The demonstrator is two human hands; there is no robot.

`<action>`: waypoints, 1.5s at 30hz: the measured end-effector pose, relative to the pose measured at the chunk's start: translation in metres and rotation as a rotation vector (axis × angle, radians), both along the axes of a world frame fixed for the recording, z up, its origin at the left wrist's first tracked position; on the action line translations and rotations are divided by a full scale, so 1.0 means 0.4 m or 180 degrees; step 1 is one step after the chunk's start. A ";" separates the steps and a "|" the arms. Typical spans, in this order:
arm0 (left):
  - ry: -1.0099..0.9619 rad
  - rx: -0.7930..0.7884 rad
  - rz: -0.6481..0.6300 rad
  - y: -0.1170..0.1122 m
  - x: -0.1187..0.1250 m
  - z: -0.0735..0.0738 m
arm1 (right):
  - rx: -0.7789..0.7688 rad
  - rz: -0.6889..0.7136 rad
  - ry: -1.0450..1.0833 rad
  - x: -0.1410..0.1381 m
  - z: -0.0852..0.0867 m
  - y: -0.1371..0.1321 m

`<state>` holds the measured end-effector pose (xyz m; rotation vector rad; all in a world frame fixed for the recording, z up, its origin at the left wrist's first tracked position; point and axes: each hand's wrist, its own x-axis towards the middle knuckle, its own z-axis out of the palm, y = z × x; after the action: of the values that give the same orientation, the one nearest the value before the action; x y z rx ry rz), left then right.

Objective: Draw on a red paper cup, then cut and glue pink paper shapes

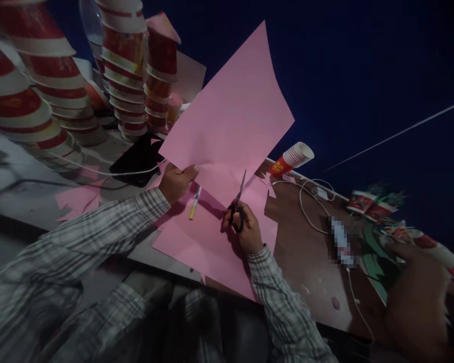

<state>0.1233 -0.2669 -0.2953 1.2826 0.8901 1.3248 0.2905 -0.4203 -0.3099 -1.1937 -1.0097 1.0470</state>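
A large sheet of pink paper is held up over the table, its left lower corner pinched in my left hand. My right hand grips a pair of scissors by black handles, with the blades pointing up at the sheet's lower edge. Whether the blades are cutting into the paper I cannot tell. Beneath both hands lie more pink sheets on the table. A marker with a yellow end rests on them, between my hands.
Tall stacks of red and white paper cups stand at the left. Pink scraps and a black flat object lie near them. Tilted stacked cups, a cabled phone and another person's arm are at right.
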 end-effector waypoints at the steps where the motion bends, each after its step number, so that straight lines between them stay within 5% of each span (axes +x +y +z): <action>1: 0.0016 0.0025 -0.0032 0.002 0.000 -0.001 | -0.0014 -0.0013 0.0009 0.000 -0.001 0.000; 18: 0.0075 0.0178 -0.0322 0.009 -0.001 -0.013 | -0.0009 -0.0003 -0.0009 0.001 0.005 -0.003; 26: -0.0388 -0.0252 -0.0444 0.023 0.001 -0.039 | 0.0047 0.0004 -0.0082 -0.002 0.002 -0.003; 36: -0.0855 -0.0944 -0.0516 -0.003 0.000 0.043 | 0.0001 -0.0014 -0.0043 -0.004 -0.002 -0.002; 45: -0.1019 -0.1111 -0.0942 0.003 -0.010 0.046 | -0.0112 -0.0151 -0.0187 -0.005 0.002 -0.005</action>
<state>0.1194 -0.2657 -0.2768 0.8617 0.6421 1.0472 0.2884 -0.4223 -0.3093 -1.2776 -1.0072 1.0010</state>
